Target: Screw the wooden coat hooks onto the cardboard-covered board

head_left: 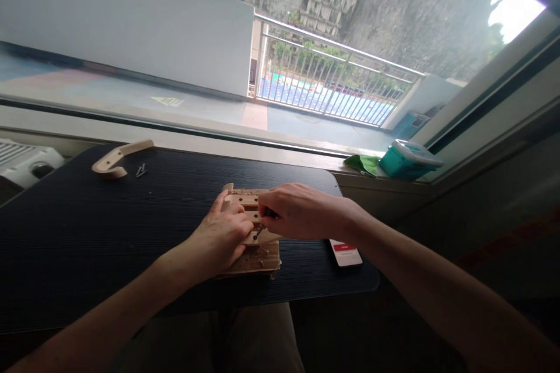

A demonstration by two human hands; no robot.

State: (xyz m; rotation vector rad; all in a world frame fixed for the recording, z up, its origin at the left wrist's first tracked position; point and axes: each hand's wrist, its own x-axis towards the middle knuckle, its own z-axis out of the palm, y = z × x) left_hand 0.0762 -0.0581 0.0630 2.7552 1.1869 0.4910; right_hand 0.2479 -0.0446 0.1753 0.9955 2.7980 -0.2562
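Note:
My left hand is closed over the edge of several pale wooden strips with dark holes in them, holding them down on a rough wooden board. In my right hand is a small tool with a thin metal shaft and a dark handle, mostly hidden by the fingers; its kind is unclear. The shaft slants down, its tip at a hole in the nearest strip. Wood shavings lie scattered over the board.
On the dark table, a bent wooden piece lies at the far left beside several screws. A phone rests near the right edge. The windowsill holds a green cloth and a teal box.

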